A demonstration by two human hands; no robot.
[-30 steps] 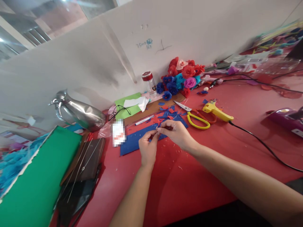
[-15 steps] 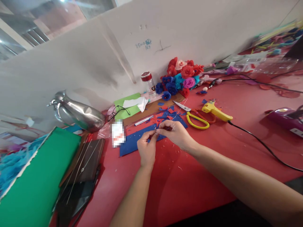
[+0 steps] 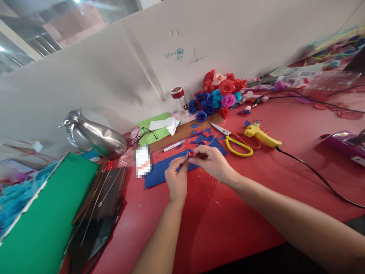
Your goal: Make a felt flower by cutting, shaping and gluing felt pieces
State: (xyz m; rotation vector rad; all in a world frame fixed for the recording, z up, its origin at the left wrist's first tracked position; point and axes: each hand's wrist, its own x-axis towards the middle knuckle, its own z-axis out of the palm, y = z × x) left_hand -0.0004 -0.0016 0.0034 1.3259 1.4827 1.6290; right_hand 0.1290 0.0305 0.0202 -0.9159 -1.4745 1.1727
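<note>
Currently in the fingers: a small red-and-blue piece (image 3: 191, 153), held just above the blue sheet (image 3: 159, 171) near its right part; what exactly it is made of is too small to tell.
Left hand (image 3: 176, 177): thumb and forefinger pinched together on the piece from below.
Right hand (image 3: 212, 161): fingertips closed on the same piece, nearly meeting the left ones.
Done, by the look of it: the piece has both colours gathered together, and a bunch of flowers (image 3: 216, 95) in red, blue, turquoise and pink sits beyond the blue sheet, against the wall (image 3: 242, 34).
Left, I would judge: the piece looks small and bare beside those full blooms, so it seems at an early stage; loose red and blue scraps (image 3: 203, 136) lie just past the sheet on the worktop (image 3: 228, 220).
Tools lying idle: scissors (image 3: 224, 130) and a yellow glue gun (image 3: 262, 136), both right of the sheet; a white pen (image 3: 174, 146) just behind it.
Writing on the wall: blue marker figures past the sheet, perhaps "25000" with "167" or "191" under them; I can't be sure.
Labels: the white packet (image 3: 142, 161) beside the sheet's left end is blurred out; the pen's print is too small to read.
</note>
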